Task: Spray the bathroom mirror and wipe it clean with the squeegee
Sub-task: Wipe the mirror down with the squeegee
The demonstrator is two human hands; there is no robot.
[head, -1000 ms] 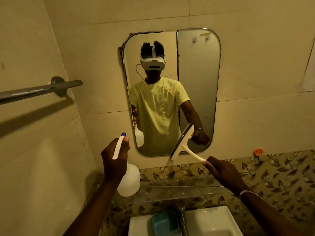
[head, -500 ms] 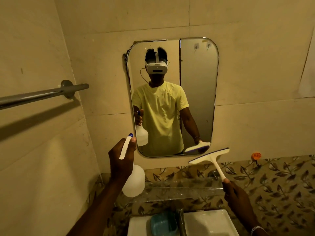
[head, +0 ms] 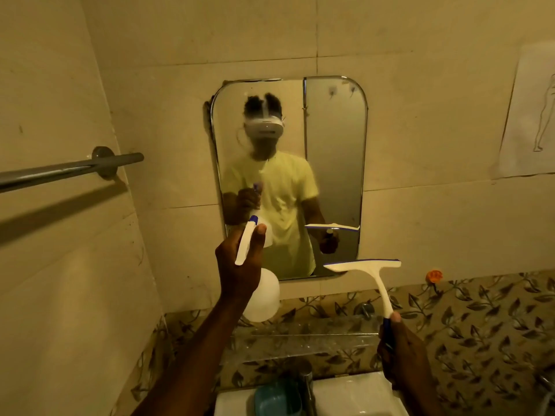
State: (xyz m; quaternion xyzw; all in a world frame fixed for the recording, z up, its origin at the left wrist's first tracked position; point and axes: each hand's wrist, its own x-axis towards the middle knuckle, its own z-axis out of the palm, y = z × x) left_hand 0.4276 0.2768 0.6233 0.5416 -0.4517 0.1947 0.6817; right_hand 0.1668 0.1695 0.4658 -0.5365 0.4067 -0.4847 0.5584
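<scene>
A rounded wall mirror (head: 333, 163) hangs straight ahead, and its left half looks misted over my reflection. My left hand (head: 240, 265) grips a white spray bottle (head: 261, 295) with a blue-tipped nozzle, held up in front of the mirror's lower left corner and aimed at the glass. My right hand (head: 399, 352) holds the blue end of a white squeegee (head: 372, 268) handle. The squeegee blade is level, just below the mirror's lower right corner and off the glass.
A metal towel rail (head: 69, 171) juts from the left wall at chest height. Below are a clear glass shelf (head: 300, 340), a tap (head: 306, 385), a white sink (head: 345, 394) and a blue soap dish (head: 276, 397). A paper sketch (head: 531, 115) is stuck on the right wall.
The squeegee came off the mirror's lower edge and dropped right, its blade turning level. My left hand lifted the spray bottle toward the glass, and the mirror's left half has turned misty.
</scene>
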